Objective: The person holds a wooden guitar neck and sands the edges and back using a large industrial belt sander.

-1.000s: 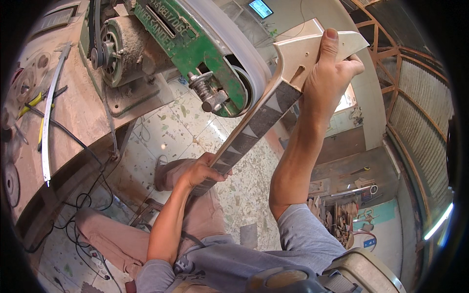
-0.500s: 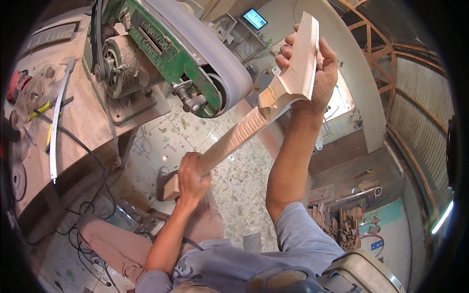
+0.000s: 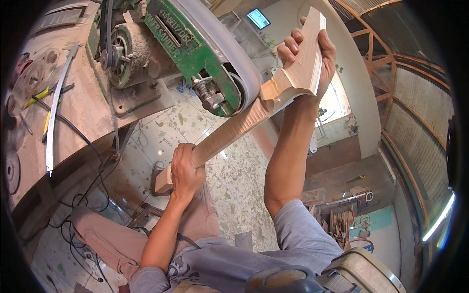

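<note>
A pale wooden guitar neck [image 3: 234, 124], roughly shaped, runs slantwise from lower left to upper right. Its wide headstock end lies in my right hand [image 3: 328, 61], fingers hooked over one edge and thumb on the other. Lower down, my left hand [image 3: 186, 171] is wrapped round the shaft just above the blocky heel [image 3: 163, 181]. Crosswise cut marks show along the shaft. Right at the neck's thick transition is the rounded nose of the grey sanding belt [image 3: 250, 80] on a green belt sander [image 3: 183, 49]; whether belt and wood touch, I cannot tell.
A dusty workbench [image 3: 73, 122] at left carries the sander's motor [image 3: 129, 53], a metal caliper-like tool [image 3: 61, 97], yellow-handled pliers [image 3: 43, 93] and several discs. Black cables [image 3: 93, 146] hang off its edge to the tiled floor. Shelves with wood pieces [image 3: 342, 227] stand at right.
The guitar neck has come up against or very near the sander's belt nose, closing the earlier gap. Both hands keep their grips, and the view has shifted slightly.
</note>
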Tool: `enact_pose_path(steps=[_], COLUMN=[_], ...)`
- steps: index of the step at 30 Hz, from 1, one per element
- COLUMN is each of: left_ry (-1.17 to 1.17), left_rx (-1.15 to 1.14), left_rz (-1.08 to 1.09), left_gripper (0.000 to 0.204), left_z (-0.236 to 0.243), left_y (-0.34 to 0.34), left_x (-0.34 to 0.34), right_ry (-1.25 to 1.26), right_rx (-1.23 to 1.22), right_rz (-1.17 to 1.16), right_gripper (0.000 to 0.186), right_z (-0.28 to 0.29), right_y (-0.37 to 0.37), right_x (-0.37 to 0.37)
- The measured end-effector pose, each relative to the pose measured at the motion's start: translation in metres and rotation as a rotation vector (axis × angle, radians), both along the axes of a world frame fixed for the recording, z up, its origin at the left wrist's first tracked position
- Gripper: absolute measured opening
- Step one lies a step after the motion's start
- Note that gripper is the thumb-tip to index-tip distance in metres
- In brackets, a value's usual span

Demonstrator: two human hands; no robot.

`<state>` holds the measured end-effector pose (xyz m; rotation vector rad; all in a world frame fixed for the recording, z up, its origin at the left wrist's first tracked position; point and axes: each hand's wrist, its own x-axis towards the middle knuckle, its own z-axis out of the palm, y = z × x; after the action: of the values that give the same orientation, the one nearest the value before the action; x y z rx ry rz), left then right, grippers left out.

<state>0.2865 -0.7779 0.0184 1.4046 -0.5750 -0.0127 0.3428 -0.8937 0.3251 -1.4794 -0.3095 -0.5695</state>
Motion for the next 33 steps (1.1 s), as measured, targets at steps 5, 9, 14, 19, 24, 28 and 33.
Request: enact_pose_path(steps=[5, 9, 14, 19, 24, 28, 33], left_ry=[-0.015, 0.003, 0.029, 0.041, 0.067, 0.058, 0.061], left_rx=[-0.038, -0.067, -0.080, -0.123, -0.131, -0.148, -0.135], left_rz=[-0.015, -0.067, -0.096, -0.134, -0.181, -0.203, -0.234], left_gripper=[0.028, 0.026, 0.025, 0.023, 0.021, 0.021, 0.024], left_z=[-0.005, -0.005, -0.008, -0.008, -0.008, -0.010, -0.010], left_y=[-0.002, -0.003, -0.007, -0.008, -0.008, -0.011, -0.011], left_x=[0.001, 0.003, 0.005, 0.007, 0.008, 0.009, 0.010], right_ry=[0.012, 0.001, -0.012, -0.024, -0.042, -0.069, -0.085], right_rx=[-0.003, -0.057, -0.082, -0.136, -0.121, -0.134, -0.161], right_rz=[-0.055, -0.125, -0.174, -0.247, -0.252, -0.307, -0.372], right_gripper=[0.035, 0.034, 0.034, 0.035, 0.034, 0.032, 0.029], right_z=[-0.001, 0.000, -0.001, -0.004, -0.004, -0.007, -0.009], right_y=[0.001, 0.002, 0.008, 0.005, 0.000, 0.002, 0.008], right_x=[-0.001, 0.000, 0.001, 0.001, -0.001, 0.000, 0.003])
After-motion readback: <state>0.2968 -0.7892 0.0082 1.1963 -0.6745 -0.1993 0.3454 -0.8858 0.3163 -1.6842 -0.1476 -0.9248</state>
